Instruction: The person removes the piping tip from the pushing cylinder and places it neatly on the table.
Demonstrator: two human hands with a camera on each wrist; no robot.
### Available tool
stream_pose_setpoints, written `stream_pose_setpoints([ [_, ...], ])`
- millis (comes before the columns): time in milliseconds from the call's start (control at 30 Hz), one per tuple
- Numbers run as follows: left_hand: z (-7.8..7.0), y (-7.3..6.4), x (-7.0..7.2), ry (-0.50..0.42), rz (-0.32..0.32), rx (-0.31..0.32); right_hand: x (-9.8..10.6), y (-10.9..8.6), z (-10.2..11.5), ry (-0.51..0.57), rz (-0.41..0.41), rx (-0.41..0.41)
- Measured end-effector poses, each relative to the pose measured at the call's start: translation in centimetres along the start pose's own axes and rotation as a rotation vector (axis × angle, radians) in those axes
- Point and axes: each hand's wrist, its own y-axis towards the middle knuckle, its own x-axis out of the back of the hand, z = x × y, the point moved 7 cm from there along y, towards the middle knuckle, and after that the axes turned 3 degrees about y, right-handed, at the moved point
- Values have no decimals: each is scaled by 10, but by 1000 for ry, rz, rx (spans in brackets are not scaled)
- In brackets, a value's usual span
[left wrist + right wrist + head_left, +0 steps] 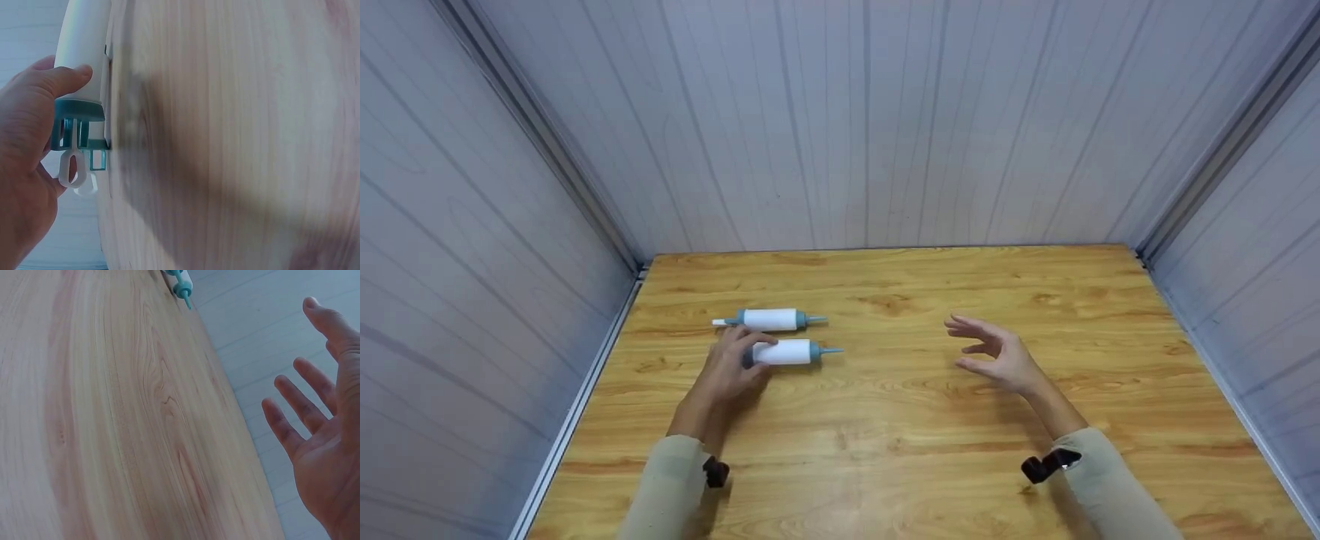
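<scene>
Two white syringe-like tubes with teal ends and thin teal nozzles lie side by side, nozzles to the right. My left hand [727, 365] grips the near tube [784, 352] by its handle end, thumb and fingers on either side of the barrel. In the left wrist view, the thumb presses the white barrel [84, 39], above a teal collar and a white looped pull. The far tube [769, 319] lies just behind, partly hidden there. Well to the right, my right hand [1001, 356] hovers over the table, fingers spread apart and holding nothing.
The wood-grain table [885, 435] is bounded by a pale panelled wall [870, 135] behind and by side walls left and right. Each sleeve carries a small black device at the wrist.
</scene>
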Motion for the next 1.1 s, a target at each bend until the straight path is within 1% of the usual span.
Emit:
stream_pose_setpoints([
  [200, -11, 2, 1, -22, -15, -46, 0, 2, -4, 12, -13, -8],
  [267, -14, 3, 1, -37, -13, -48, -1, 4, -4, 22, -18, -17],
  [467, -22, 6, 3, -55, -7, -46, -5, 14, -6, 54, -39, -82],
  [633, -29, 10, 2, -57, 4, -56, -9, 22, -8, 48, -43, -115],
  [867, -38, 16, -1, -54, -1, -77, -17, 30, -8, 64, -24, -90],
  [1000, -46, 18, -1, -61, -1, -100, -23, 30, -8, 87, -26, -70],
  [1100, -53, 18, 0, -72, -7, -121, -30, 29, -4, 114, -28, -37],
])
